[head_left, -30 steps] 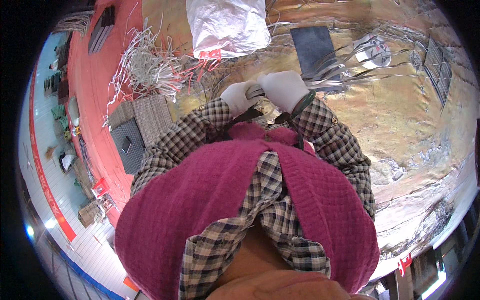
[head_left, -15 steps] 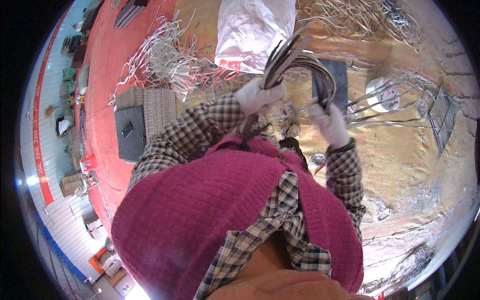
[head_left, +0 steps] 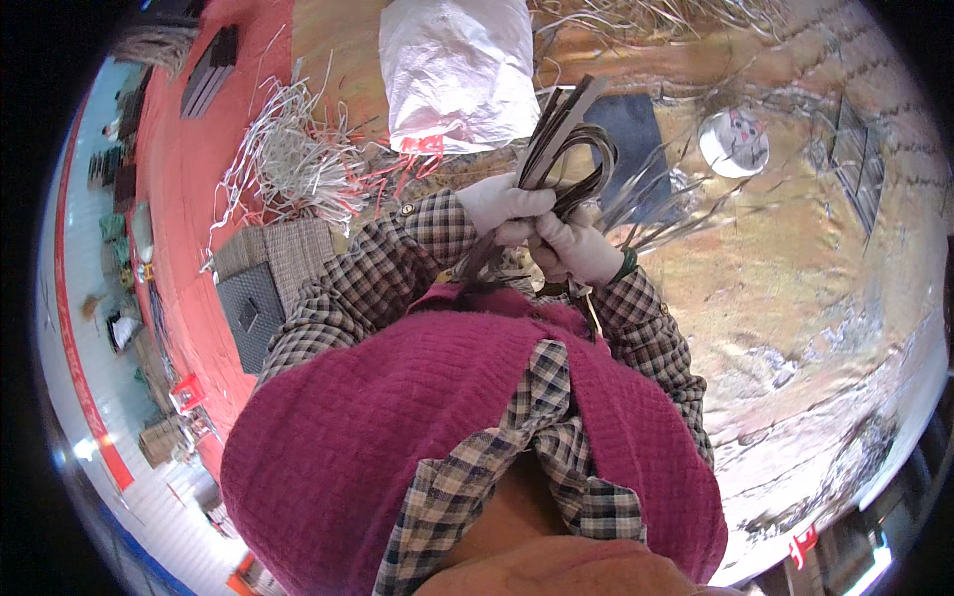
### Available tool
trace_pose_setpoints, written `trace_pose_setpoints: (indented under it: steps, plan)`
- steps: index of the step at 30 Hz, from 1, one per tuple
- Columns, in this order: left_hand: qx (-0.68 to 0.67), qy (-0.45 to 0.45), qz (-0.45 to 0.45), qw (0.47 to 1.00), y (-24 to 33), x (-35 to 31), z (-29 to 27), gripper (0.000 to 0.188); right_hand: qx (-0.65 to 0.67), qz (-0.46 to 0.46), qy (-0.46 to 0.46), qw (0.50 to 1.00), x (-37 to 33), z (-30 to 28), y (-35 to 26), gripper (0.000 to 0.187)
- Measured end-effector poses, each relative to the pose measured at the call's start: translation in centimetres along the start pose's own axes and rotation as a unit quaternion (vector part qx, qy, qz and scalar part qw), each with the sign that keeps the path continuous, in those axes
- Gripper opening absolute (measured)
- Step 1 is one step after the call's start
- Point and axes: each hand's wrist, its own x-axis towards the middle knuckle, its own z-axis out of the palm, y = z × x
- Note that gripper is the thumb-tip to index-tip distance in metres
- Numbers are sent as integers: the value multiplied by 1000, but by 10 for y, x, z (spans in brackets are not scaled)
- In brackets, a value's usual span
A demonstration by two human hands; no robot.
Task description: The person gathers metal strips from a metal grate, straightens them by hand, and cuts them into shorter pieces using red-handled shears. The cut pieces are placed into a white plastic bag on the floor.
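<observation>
A bundle of long, flat grey-brown strips (head_left: 562,124) is gripped in front of my chest, its upper end bent over in a loop. My left hand (head_left: 505,206), in a white glove, wraps round the bundle below the loop. Close against it, my right hand (head_left: 579,245), also gloved in white, closes on the strips where the loop comes back down. Loose ends fan out from my right hand toward the right, some smeared by motion. Lower parts of the bundle run down toward my chest and are partly hidden by my hands.
Ahead lies a white woven sack (head_left: 457,74), with a heap of white strips (head_left: 298,159) to its left. A dark flat sheet (head_left: 636,149) and a round white container (head_left: 733,142) are to the right. Woven panels (head_left: 288,260) stand at my left.
My right hand has come left and down to meet my left hand, and the wide arch of strips has folded into a tighter loop. The view has shifted somewhat.
</observation>
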Motion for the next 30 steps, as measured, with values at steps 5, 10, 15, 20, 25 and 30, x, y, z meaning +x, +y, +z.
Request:
trace_pose_setpoints:
  steps: [5,10,15,20,25,30]
  plan:
    - [73,-19,-35,997,-15,24,-8,16,-130,-20,43,990,6,5,13,36]
    - [112,12,-94,989,-38,50,-27,18,-143,-187,136,962,26,-11,58,24]
    - [164,38,-88,982,-75,82,-36,24,-126,-226,255,932,47,-46,125,53]
    - [254,210,-128,935,-122,130,-54,20,-124,-142,417,889,17,-122,207,46]
    - [224,293,-211,905,-205,190,-71,17,-103,167,553,809,-62,-265,359,44]
    - [148,315,-313,883,-299,245,-77,23,-190,373,567,710,-149,-403,534,50]
